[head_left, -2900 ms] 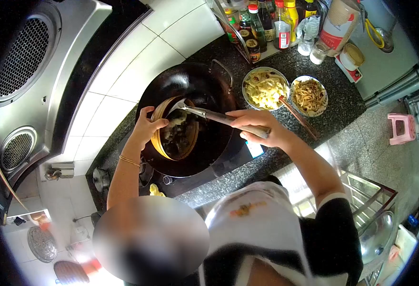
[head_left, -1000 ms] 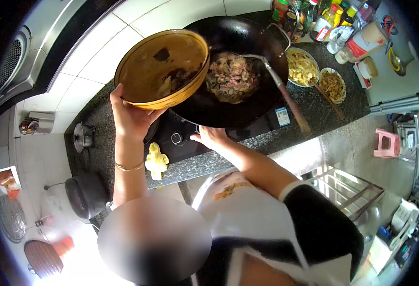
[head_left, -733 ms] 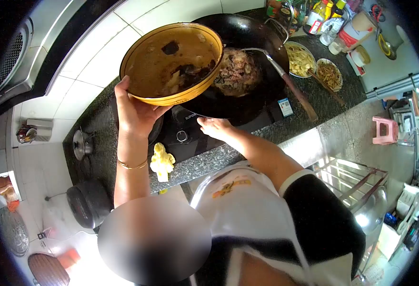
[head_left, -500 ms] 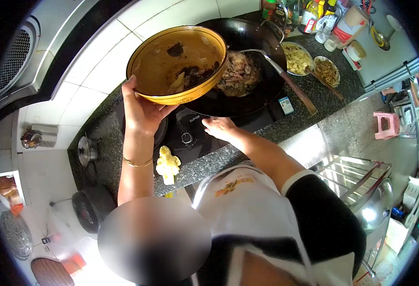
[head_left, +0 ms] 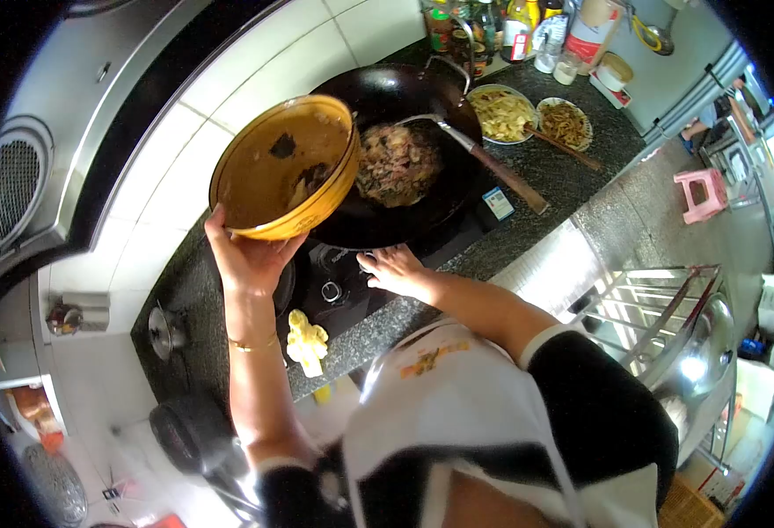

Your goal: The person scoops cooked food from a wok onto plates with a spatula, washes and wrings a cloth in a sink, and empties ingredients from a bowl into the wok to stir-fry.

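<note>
My left hand (head_left: pixel 253 261) grips the lower rim of a yellow bowl (head_left: pixel 264 207), thumb outside and fingers beneath. The bowl is tilted toward the wok, with dark bits and residue inside. Cooked meat pieces (head_left: pixel 398 163) lie heaped in the black wok (head_left: pixel 352 224). Resting in the wok is a spatula (head_left: pixel 501 172), its wooden handle reaching over the rim. My right hand (head_left: pixel 396 271) is over the black cooktop (head_left: pixel 352 304), just below the wok, fingers apart and holding nothing I can see. A round knob (head_left: pixel 332 291) is to its left.
Right of the wok stand a bowl of pale yellow slices (head_left: pixel 503 114) and a plate of brownish shreds (head_left: pixel 565 123). Bottles (head_left: pixel 521 31) line the back corner. A yellow cloth (head_left: pixel 306 343) lies on the counter edge; a lidded pot (head_left: pixel 165 333) is at left.
The view has shifted, so the wok and counter appear further left. My left hand still holds the bowl, now tilted more. My right hand has its fingers spread more on the cooktop.
</note>
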